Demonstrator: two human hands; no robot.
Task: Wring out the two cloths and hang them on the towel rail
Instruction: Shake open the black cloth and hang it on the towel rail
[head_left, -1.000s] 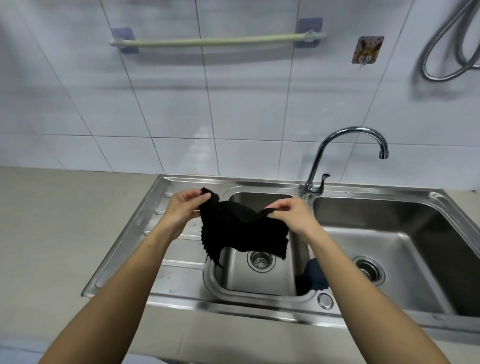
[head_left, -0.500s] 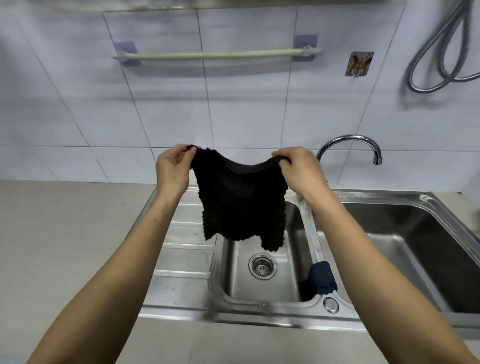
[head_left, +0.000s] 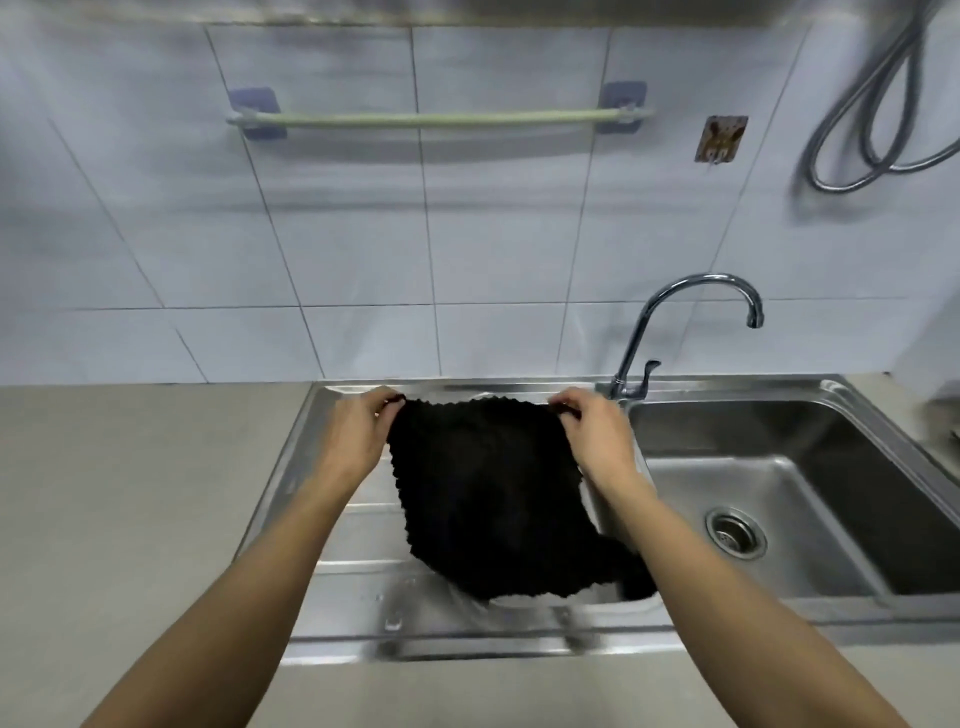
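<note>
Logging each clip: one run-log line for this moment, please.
stage: pre-hang | black cloth: spread over sink | left hand, right hand: pinching top corners | towel rail: bare

No readable text, label, brand or number anywhere; small wall plaque (head_left: 721, 138) shows brown pattern only, too blurred to read.

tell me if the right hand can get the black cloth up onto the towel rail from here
Probably yes: the right hand pinches the black cloth, and only bare tile shows below the empty towel rail.

Black knitted cloth (head_left: 488, 493) hangs spread open, below bare green towel rail (head_left: 441, 118).
</note>
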